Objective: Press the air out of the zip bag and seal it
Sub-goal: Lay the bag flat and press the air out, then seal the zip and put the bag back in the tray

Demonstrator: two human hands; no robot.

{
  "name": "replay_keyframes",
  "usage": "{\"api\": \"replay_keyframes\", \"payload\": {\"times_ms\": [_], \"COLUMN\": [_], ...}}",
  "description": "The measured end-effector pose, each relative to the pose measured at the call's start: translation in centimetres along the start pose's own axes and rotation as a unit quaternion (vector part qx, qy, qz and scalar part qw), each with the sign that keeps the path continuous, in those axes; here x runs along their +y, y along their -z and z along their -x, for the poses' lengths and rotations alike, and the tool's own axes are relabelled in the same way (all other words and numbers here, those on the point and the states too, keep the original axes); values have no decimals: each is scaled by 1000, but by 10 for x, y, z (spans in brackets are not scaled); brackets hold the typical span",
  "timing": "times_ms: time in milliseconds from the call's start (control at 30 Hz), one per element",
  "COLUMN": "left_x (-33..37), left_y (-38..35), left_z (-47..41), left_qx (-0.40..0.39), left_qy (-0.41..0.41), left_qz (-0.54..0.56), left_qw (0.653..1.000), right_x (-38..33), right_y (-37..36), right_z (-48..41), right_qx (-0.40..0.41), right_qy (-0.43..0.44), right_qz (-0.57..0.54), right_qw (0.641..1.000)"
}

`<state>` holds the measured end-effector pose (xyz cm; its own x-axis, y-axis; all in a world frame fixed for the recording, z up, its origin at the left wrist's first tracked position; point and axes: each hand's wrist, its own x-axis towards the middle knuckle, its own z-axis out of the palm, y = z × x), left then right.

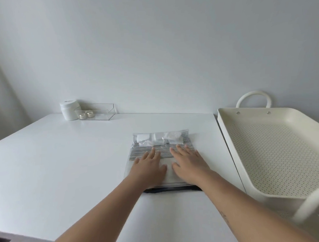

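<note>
A clear zip bag (160,139) lies flat on the white table (64,162), holding folded striped cloth and white items at its far end. Its dark zip edge (173,189) faces me at the near side. My left hand (148,169) lies palm down on the bag's left half, fingers spread and pointing away. My right hand (189,163) lies palm down on the right half, beside the left. Both hands rest flat on the bag and grip nothing.
A cream perforated tray (278,151) with looped handles stands at the table's right edge. At the back left stand a white jar (69,110) and a clear box (96,111) with small gold items. The wall is behind.
</note>
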<state>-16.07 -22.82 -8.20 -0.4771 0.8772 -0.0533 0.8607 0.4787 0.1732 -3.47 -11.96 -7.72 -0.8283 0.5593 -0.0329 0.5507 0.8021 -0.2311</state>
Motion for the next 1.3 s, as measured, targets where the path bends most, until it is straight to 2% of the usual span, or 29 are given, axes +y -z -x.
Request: {"api": "replay_keyframes", "payload": {"times_ms": [167, 367, 500, 667, 767, 867, 1067, 1167, 1300], "left_x": [4, 0, -12, -17, -19, -18, -9, -3, 3], "left_y": [-17, -8, 8, 12, 13, 15, 21, 35, 76], "left_z": [12, 4, 8, 41, 63, 81, 92, 88, 75], "left_qx": [32, 12, 52, 27, 31, 46, 145, 188, 188], "left_qy": [24, 8, -8, -60, -85, -113, -153, -164, -140], "left_qz": [18, 30, 50, 113, 132, 109, 7, -8, 38], "left_qw": [999, 999, 997, 991, 987, 987, 978, 968, 971], "right_x": [-1, -2, 1, 6, 4, -5, -15, -17, -16], "right_y": [-13, 2, 17, 23, 21, 19, 12, 31, 73], "right_z": [9, 8, 25, 57, 71, 86, 91, 87, 78], "right_qx": [9, -57, -10, -47, -28, 15, 78, 102, 104], "right_qy": [-11, -28, 20, 38, 36, 82, 82, 53, 49], "right_qz": [-1, -17, -62, -122, -108, -52, 48, -10, -129], "right_qw": [1000, 998, 998, 991, 993, 995, 992, 993, 985]}}
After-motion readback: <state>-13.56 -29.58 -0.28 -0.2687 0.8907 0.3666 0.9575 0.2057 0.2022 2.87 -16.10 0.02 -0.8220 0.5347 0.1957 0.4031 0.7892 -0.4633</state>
